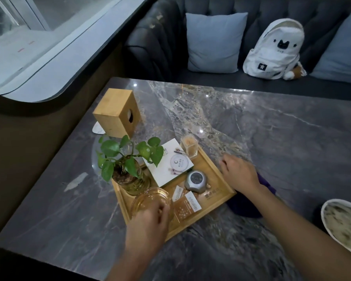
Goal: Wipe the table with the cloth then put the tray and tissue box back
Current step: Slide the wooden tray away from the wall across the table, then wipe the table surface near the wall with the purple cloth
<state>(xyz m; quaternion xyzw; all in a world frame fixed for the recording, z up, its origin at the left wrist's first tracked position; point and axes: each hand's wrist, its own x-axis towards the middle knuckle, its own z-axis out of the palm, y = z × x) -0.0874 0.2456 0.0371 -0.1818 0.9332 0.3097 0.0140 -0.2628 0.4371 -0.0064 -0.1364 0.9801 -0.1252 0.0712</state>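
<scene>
A wooden tray [221, 191] sits on the dark marble table [271, 138], left of centre, carrying a potted plant, a white card, a round grey device, packets and an amber glass dish. My left hand [148, 226] grips the tray's near edge beside the dish. At the tray's right edge, my right hand [239, 173] holds the rim. A dark purple cloth [245, 207] lies on the table under my right forearm, partly hidden. The wooden tissue box [115, 112] stands upright at the table's far left corner.
A white bowl [344, 226] sits at the table's right edge. Behind the table a dark sofa [160, 43] holds a grey-blue cushion [213, 41] and a white backpack [275, 49]. A small white object [96, 126] lies by the tissue box.
</scene>
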